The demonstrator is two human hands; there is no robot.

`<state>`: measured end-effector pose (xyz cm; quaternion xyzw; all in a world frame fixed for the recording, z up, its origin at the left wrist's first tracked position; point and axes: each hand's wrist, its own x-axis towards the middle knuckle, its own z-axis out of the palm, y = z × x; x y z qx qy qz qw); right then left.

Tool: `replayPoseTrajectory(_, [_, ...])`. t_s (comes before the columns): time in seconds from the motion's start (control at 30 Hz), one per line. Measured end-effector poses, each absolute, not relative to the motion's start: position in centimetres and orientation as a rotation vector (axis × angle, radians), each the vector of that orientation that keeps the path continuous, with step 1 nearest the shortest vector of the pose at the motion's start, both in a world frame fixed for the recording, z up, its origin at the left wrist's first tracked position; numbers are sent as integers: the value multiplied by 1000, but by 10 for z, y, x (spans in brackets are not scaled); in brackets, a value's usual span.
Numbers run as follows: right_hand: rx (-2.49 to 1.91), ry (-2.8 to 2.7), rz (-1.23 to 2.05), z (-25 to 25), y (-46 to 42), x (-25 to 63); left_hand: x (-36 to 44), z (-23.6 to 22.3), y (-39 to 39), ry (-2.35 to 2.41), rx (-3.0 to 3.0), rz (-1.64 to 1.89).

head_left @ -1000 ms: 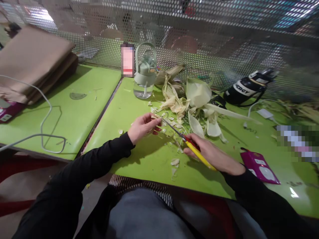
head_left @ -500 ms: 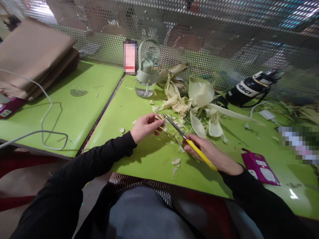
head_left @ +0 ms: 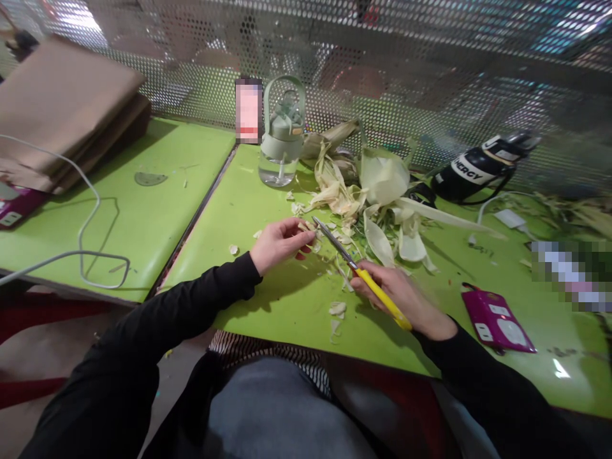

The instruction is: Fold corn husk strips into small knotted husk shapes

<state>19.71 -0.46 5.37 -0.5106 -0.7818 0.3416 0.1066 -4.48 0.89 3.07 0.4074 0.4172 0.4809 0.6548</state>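
In the head view, my right hand [head_left: 389, 290] is closed around the yellow handles of a pair of scissors [head_left: 377, 293]. Their metal blades point up and left, with the tips beside the fingertips of my left hand [head_left: 285, 241]. That hand pinches a small pale piece of corn husk [head_left: 306, 226] between thumb and fingers. Cut husk scraps [head_left: 338, 310] lie scattered on the green table under and around both hands. Just beyond them is a heap of dry corn husks [head_left: 342, 191], with broad pale leaves on its right side.
A clear water bottle [head_left: 280, 156] and an upright phone [head_left: 248, 111] stand at the back. A black bottle [head_left: 471, 169] leans at the right, behind a purple pouch-like item [head_left: 498, 320]. Brown paper bags [head_left: 71, 102] and a white cable [head_left: 90, 185] occupy the left.
My right hand and the scissors' handles have shifted slightly left. The blades look closer together than before. My left hand stays in place with the husk piece.
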Motion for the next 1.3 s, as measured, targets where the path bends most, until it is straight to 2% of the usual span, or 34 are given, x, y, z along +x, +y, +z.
replayPoseTrajectory(0.6, [-1498,-2178,1126,41,-15,201,-47,26,9,915,934,1064])
replayPoseTrajectory(0.9, [-1522,-2179,894,40,-15,203,-46,28,13,784,492,1267])
replayPoseTrajectory(0.97, [-1453,-2182,980,38,-21,201,-45,29,14,805,460,1355])
replayPoseTrajectory(1.1, [-1301,-2136,1368,28,-31,192,-45,30,17,856,462,1453])
replayPoseTrajectory(1.3, [-1235,-2099,1442,21,-30,181,-46,28,17,873,559,1517])
